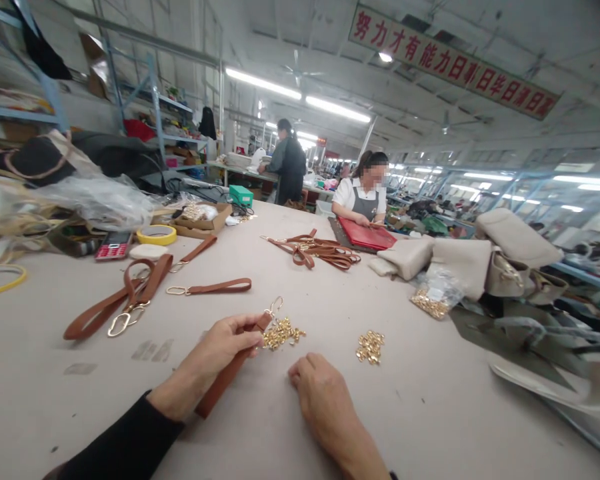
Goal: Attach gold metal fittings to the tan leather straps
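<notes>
My left hand grips a brown leather wrist strap between thumb and fingers. A gold-coloured ring clasp hangs at the strap's far end, beside a pile of small gold metal pieces. Lower down and to the right, my right hand rests low over the table with its fingers curled together. Whatever its fingertips may hold is hidden. Further right lies a second small pile of gold pieces, apart from that hand.
Finished-looking brown straps with gold clasps lie at left, more straps at the back. Yellow tape and a cardboard box stand back left. Beige bags and a bag of gold pieces lie right. A co-worker handles a red piece opposite.
</notes>
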The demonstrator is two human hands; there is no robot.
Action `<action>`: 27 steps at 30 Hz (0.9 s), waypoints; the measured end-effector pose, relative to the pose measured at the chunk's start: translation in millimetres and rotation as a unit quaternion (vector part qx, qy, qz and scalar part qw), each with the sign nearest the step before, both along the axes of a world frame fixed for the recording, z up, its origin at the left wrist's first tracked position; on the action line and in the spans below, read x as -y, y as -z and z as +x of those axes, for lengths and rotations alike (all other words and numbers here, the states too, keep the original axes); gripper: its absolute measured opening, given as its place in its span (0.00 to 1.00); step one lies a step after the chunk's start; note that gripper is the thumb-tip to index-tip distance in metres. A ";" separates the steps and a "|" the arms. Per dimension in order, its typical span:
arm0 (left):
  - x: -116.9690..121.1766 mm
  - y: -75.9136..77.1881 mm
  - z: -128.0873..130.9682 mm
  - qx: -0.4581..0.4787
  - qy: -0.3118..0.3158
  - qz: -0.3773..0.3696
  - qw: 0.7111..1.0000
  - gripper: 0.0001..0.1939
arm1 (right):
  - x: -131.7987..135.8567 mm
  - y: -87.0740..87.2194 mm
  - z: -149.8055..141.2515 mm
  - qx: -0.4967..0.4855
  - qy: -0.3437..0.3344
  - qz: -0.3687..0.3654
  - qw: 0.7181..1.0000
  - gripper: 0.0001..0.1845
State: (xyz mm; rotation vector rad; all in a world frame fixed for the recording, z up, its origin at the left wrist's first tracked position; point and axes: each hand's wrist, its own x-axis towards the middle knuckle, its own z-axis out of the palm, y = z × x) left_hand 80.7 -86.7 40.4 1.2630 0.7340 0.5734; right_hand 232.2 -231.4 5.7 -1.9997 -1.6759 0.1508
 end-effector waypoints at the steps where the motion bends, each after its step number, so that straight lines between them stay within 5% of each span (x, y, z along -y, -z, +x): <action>1: 7.0 1.6 3.9 0.011 0.024 -0.009 1.000 0.21 | 1.3 -2.4 1.8 -0.073 -0.001 0.022 0.997 0.09; 5: 29.7 11.3 16.3 0.032 0.105 -0.009 0.994 0.17 | 3.1 -11.5 8.4 -0.362 0.006 0.084 0.928 0.09; 8: 39.0 16.4 21.7 0.029 0.134 0.025 0.990 0.14 | -0.3 -14.3 7.2 -0.445 -0.013 0.102 0.889 0.10; 27: 45.7 15.2 16.8 -0.014 0.161 0.101 0.982 0.16 | -5.8 -11.1 1.6 -0.460 -0.023 0.093 0.883 0.03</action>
